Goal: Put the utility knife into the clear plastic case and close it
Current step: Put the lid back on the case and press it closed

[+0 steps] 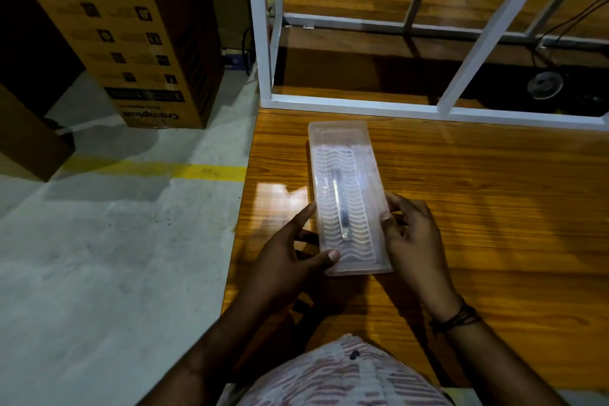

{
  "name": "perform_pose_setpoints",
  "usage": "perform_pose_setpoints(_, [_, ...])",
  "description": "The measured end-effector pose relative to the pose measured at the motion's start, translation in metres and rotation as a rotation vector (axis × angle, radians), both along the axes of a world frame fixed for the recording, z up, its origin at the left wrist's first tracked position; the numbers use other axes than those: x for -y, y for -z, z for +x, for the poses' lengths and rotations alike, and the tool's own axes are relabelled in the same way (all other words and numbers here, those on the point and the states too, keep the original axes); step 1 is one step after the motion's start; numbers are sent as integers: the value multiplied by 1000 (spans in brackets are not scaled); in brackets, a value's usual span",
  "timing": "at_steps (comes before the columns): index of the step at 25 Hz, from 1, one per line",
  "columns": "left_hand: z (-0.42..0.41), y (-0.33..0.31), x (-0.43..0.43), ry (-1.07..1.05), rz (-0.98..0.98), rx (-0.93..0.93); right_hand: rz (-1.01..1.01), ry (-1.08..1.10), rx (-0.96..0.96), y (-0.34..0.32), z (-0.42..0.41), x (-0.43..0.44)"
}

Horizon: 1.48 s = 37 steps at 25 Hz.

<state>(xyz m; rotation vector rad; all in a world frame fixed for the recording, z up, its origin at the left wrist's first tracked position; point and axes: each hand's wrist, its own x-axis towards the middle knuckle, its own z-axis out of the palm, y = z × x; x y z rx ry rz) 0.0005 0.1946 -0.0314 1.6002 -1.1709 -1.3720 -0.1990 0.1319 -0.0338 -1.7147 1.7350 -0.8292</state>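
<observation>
A long clear plastic case (359, 155) with a wavy-patterned lid lies lengthwise on the wooden table (478, 208). The lid sits over it. Through the plastic I see the slim dark utility knife (341, 204) lying along the middle. My left hand (293, 260) holds the case's near left edge, thumb on the lid's near corner and fingers along the side. My right hand (412, 234) grips the near right edge with its fingertips on the rim.
A white metal frame (362, 102) stands on the table just beyond the case. Left of the table is a grey concrete floor with a yellow line (184, 171) and a tall cardboard box (138, 36). The table's left edge runs close to my left hand.
</observation>
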Motion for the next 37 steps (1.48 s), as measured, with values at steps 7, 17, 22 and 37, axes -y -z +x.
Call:
perform_pose_setpoints(7, [3,6,-5,-83,94,-106,217,8,147,-5,-14,1])
perform_pose_setpoints(17, [5,11,-11,-119,112,-196,645,-54,409,-23,-29,-12])
perform_pose_setpoints(22, [17,15,-6,-118,108,-167,664,-78,550,-16,-29,-10])
perform_pose_setpoints(37, [21,7,15,25,110,-65,583,-8,523,-12,-23,6])
